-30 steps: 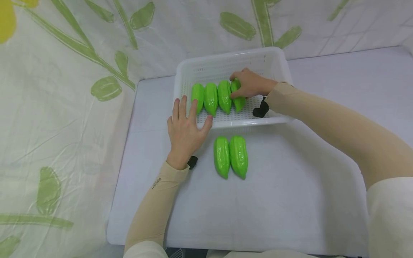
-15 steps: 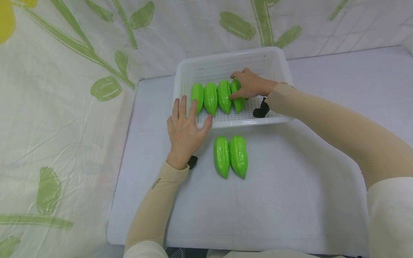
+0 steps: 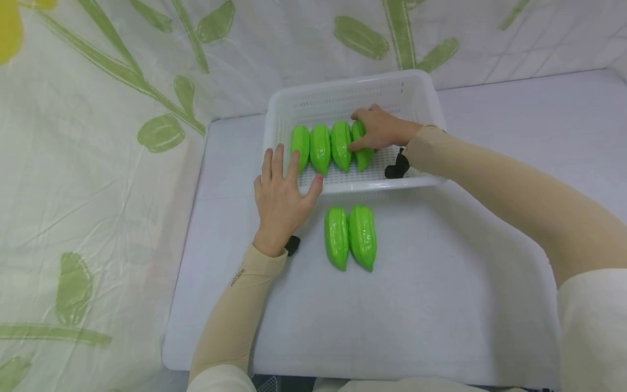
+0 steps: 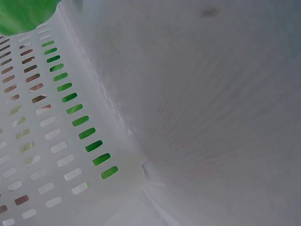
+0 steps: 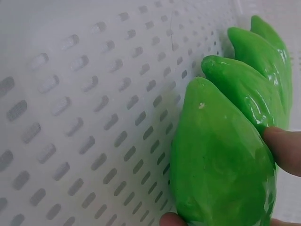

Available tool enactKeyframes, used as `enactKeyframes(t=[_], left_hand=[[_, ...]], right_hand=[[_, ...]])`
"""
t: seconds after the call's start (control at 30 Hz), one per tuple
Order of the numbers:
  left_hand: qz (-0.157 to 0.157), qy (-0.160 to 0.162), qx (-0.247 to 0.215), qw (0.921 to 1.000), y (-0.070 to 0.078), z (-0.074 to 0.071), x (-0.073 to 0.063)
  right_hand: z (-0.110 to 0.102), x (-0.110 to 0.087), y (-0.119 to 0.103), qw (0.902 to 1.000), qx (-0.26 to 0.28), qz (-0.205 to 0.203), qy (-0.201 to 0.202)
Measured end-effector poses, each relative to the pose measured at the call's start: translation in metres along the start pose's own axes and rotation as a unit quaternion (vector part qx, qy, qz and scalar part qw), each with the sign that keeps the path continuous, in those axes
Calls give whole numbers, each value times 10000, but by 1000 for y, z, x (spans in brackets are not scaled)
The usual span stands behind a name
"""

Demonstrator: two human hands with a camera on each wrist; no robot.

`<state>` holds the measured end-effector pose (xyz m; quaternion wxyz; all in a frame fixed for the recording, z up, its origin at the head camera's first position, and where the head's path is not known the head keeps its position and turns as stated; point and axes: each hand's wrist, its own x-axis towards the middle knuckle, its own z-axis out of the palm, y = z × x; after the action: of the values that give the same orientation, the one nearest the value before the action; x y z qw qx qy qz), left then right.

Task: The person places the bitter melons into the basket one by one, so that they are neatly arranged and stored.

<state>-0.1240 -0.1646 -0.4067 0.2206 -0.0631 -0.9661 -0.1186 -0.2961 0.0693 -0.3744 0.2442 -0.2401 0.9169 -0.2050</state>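
In the head view, my right hand reaches into a white perforated basket. It grips the rightmost of several glossy green bitter melons, this bitter melon lying with its pointed tip towards me. The right wrist view shows the thumb against one side of the bitter melon and a fingertip at its lower edge. The other bitter melons lie beside it in a row. My left hand is spread over the basket's front left rim, fingers straight, beside the leftmost bitter melon.
Two more bitter melons lie side by side on the white table, in front of the basket. A leaf-patterned curtain hangs behind the basket and along the left. Each wrist carries a small black camera.
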Motion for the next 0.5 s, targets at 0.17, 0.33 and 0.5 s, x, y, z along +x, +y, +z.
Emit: enactKeyframes(t=[0.17, 0.33, 0.5], left_hand=[[-2, 11, -20, 10000, 0, -1, 0], [42, 40, 6, 10000, 0, -1, 0], [60, 56, 44, 10000, 0, 0, 0]], right_hand=[[1, 0, 0, 10000, -23, 34, -47], [1, -1, 0, 9999, -13, 65, -89], [2, -1, 0, 9999, -6, 74, -95]])
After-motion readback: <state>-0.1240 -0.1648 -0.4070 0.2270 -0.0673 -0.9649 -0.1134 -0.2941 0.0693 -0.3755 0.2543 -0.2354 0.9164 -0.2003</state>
